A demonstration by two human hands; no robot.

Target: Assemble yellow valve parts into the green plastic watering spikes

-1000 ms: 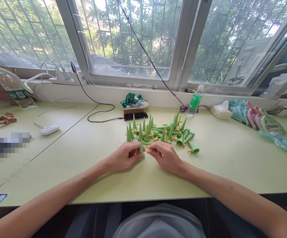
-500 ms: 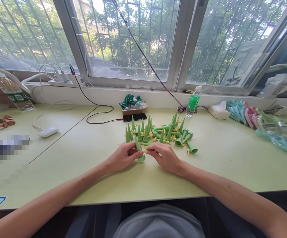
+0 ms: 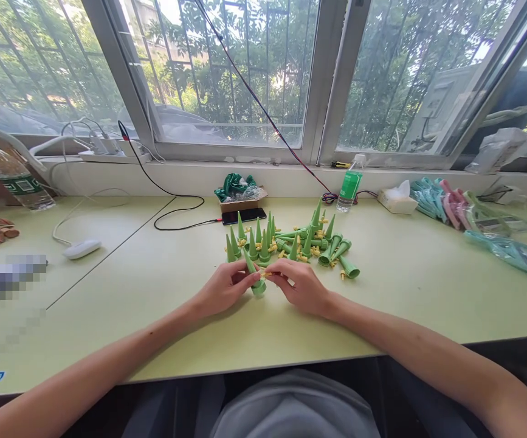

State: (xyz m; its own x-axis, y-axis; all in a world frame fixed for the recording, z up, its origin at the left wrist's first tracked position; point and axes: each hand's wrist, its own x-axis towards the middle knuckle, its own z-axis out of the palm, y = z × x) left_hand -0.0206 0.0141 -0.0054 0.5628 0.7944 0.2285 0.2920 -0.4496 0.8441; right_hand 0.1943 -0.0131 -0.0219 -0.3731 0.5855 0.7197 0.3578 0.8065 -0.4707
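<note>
My left hand [image 3: 227, 286] is closed round a green plastic watering spike [image 3: 257, 286], its pointed end tilted up and to the left. From the right, my right hand [image 3: 302, 285] pinches a small yellow valve [image 3: 265, 274] against the side of the spike; whether the valve is seated in it cannot be made out. Just beyond my hands is a cluster of similar green spikes [image 3: 264, 250], some upright and some lying down, with yellow valves among them. One loose yellow valve [image 3: 343, 275] stands by a spike lying on its side [image 3: 349, 267].
Behind the cluster lie a black phone [image 3: 244, 216] on a cable and a small box [image 3: 240, 204] with green wrapping. A water bottle [image 3: 349, 184], a tissue pack [image 3: 398, 199] and bagged plastic items [image 3: 509, 250] stand right. A white device [image 3: 82, 248] and another bottle [image 3: 14, 176] are left.
The view has shifted slightly, so the whole scene sits a little further left. Both hands keep their holds on the spike and the valve, with hardly any movement.
</note>
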